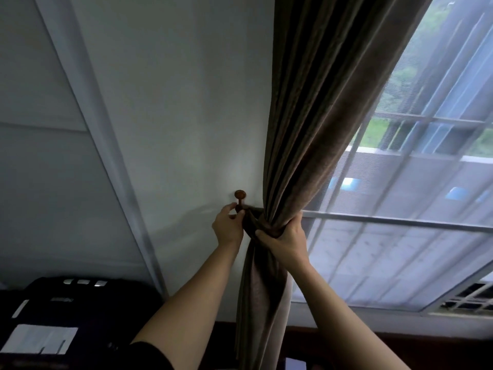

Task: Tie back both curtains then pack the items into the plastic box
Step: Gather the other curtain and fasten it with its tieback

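A white wall (170, 116) carries a brown wooden knob hook (239, 199), fixed just left of the gathered brown curtain (306, 134). A dark tieback band (253, 218) wraps the curtain's folds and seems to reach the hook's stem, though fingers partly cover that spot.

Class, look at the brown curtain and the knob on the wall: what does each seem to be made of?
Curtain: likely a heavy woven fabric, matte brown, since it hangs in soft vertical folds and bunches where gathered. Wall knob: possibly polished wood, from its reddish-brown colour and slight sheen; coated metal cannot be ruled out.
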Demonstrator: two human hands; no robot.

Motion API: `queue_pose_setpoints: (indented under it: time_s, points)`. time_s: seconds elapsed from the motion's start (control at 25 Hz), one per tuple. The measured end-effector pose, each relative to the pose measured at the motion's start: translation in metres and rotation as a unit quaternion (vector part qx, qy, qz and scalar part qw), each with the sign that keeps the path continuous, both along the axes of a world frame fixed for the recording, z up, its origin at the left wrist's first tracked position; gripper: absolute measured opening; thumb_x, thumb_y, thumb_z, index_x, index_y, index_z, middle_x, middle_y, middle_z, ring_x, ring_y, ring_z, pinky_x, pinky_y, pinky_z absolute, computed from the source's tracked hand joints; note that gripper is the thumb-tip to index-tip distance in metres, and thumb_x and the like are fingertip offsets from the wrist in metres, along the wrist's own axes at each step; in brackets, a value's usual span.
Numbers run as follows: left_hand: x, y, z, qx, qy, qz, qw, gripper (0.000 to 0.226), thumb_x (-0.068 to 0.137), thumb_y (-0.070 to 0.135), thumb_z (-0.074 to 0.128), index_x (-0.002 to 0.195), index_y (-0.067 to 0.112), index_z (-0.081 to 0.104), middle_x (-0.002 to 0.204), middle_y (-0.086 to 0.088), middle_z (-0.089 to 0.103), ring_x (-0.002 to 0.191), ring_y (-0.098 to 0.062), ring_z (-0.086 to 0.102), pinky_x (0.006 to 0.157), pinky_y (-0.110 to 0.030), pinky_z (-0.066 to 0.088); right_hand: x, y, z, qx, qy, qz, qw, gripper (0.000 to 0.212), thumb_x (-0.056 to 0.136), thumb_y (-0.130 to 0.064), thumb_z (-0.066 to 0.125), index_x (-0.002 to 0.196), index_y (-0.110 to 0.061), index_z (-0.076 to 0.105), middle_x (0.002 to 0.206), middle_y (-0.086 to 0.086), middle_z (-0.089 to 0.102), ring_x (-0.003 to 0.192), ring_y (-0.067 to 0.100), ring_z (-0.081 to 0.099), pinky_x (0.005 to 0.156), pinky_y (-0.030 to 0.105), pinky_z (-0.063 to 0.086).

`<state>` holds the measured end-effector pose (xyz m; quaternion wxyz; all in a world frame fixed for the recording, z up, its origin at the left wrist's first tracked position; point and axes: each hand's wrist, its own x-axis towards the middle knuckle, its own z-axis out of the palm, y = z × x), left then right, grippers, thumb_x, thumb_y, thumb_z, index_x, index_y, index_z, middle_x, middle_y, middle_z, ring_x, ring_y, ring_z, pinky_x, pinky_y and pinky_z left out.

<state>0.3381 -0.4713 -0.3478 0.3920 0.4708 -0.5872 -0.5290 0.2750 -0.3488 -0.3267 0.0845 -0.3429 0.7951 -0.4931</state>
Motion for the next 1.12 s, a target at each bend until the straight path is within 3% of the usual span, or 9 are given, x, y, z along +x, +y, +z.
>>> queue_pose_setpoints:
  time_s: [0.12, 0.28, 0.36, 0.52, 0.64, 0.8, 0.88, 1.0, 1.12]
  points:
    - [-0.003, -0.01, 0.0, -0.068, -0.079, -0.031, 0.994, 0.028, 0.087, 0.013, 0.061, 0.112, 0.001, 0.067, 0.104, -0.016, 0.07, 0.099, -0.027, 0.065, 0.082, -0.022, 0.041, 0.005, -0.003, 0.003, 0.026, 0.029, 0.0, 0.999, 0.092, 0.068, -0.029, 0.08, 0.137, -0.008, 0.024, 0.129, 0.003, 0.049, 0.114, 0.027, 0.055, 0.083, 0.029, 0.044]
    - [-0.002, -0.017, -0.009, -0.074, -0.144, -0.071, 0.984, 0.024, 0.085, 0.016, 0.062, 0.099, 0.0, 0.072, 0.09, -0.022, 0.072, 0.089, -0.032, 0.067, 0.07, -0.029, 0.043, 0.006, -0.007, 0.004, 0.061, 0.046, 0.0, 0.997, 0.089, 0.068, -0.029, 0.079, 0.134, -0.006, 0.024, 0.116, -0.003, 0.044, 0.11, 0.03, 0.056, 0.077, 0.03, 0.043]
    - [0.0, -0.018, -0.015, -0.052, -0.126, -0.074, 0.988, 0.026, 0.083, 0.016, 0.064, 0.105, 0.003, 0.07, 0.093, -0.017, 0.071, 0.088, -0.027, 0.066, 0.067, -0.023, 0.042, 0.006, -0.008, 0.003, 0.078, 0.054, -0.006, 0.995, 0.089, 0.069, -0.029, 0.078, 0.134, -0.006, 0.023, 0.114, -0.003, 0.047, 0.107, 0.029, 0.057, 0.074, 0.03, 0.042]
    - [-0.001, -0.035, -0.015, 0.044, -0.046, -0.103, 0.993, 0.026, 0.076, 0.013, 0.074, 0.099, 0.009, 0.062, 0.097, -0.006, 0.064, 0.081, -0.016, 0.062, 0.044, -0.003, 0.041, 0.005, -0.011, 0.003, 0.092, 0.062, -0.017, 0.994, 0.087, 0.069, -0.03, 0.077, 0.133, -0.005, 0.023, 0.107, -0.007, 0.04, 0.106, 0.031, 0.057, 0.075, 0.034, 0.046]
    - [0.001, -0.043, -0.017, 0.067, -0.03, -0.124, 0.99, 0.024, 0.074, 0.009, 0.074, 0.094, 0.009, 0.061, 0.093, -0.006, 0.065, 0.073, -0.014, 0.063, 0.046, -0.005, 0.046, 0.004, -0.013, 0.004, 0.087, 0.065, -0.025, 0.994, 0.087, 0.068, -0.031, 0.079, 0.132, -0.004, 0.026, 0.107, -0.008, 0.038, 0.107, 0.03, 0.056, 0.077, 0.038, 0.048]
    - [-0.004, -0.047, -0.031, 0.017, -0.022, -0.11, 0.994, 0.012, 0.08, 0.003, 0.067, 0.089, 0.005, 0.06, 0.09, -0.02, 0.069, 0.072, -0.026, 0.066, 0.071, -0.036, 0.058, 0.002, -0.016, -0.001, 0.076, 0.061, -0.03, 0.995, 0.086, 0.068, -0.031, 0.079, 0.131, -0.004, 0.027, 0.111, 0.0, 0.049, 0.106, 0.033, 0.056, 0.075, 0.036, 0.046]
    - [-0.008, -0.049, -0.04, -0.055, -0.068, -0.102, 0.991, 0.006, 0.086, 0.007, 0.063, 0.088, 0.001, 0.063, 0.082, -0.02, 0.071, 0.07, -0.028, 0.069, 0.071, -0.035, 0.057, 0.0, -0.016, -0.003, 0.075, 0.066, -0.024, 0.995, 0.084, 0.069, -0.03, 0.078, 0.131, -0.004, 0.027, 0.113, 0.003, 0.051, 0.106, 0.034, 0.056, 0.075, 0.037, 0.046]
    - [-0.01, -0.049, -0.049, -0.132, -0.107, -0.101, 0.98, 0.019, 0.089, 0.016, 0.061, 0.079, 0.001, 0.067, 0.073, -0.016, 0.072, 0.068, -0.027, 0.069, 0.063, -0.026, 0.05, -0.008, -0.015, -0.007, 0.075, 0.076, -0.015, 0.994, 0.082, 0.071, -0.03, 0.077, 0.131, -0.003, 0.028, 0.117, 0.006, 0.052, 0.107, 0.033, 0.056, 0.075, 0.035, 0.045]
    - [-0.013, -0.055, -0.049, -0.203, -0.133, -0.077, 0.967, 0.019, 0.089, 0.017, 0.059, 0.085, 0.003, 0.072, 0.074, -0.014, 0.072, 0.069, -0.027, 0.067, 0.065, -0.031, 0.049, -0.018, -0.014, -0.008, 0.073, 0.073, 0.01, 0.995, 0.083, 0.071, -0.029, 0.078, 0.133, -0.005, 0.027, 0.115, 0.001, 0.05, 0.107, 0.03, 0.056, 0.075, 0.03, 0.042]
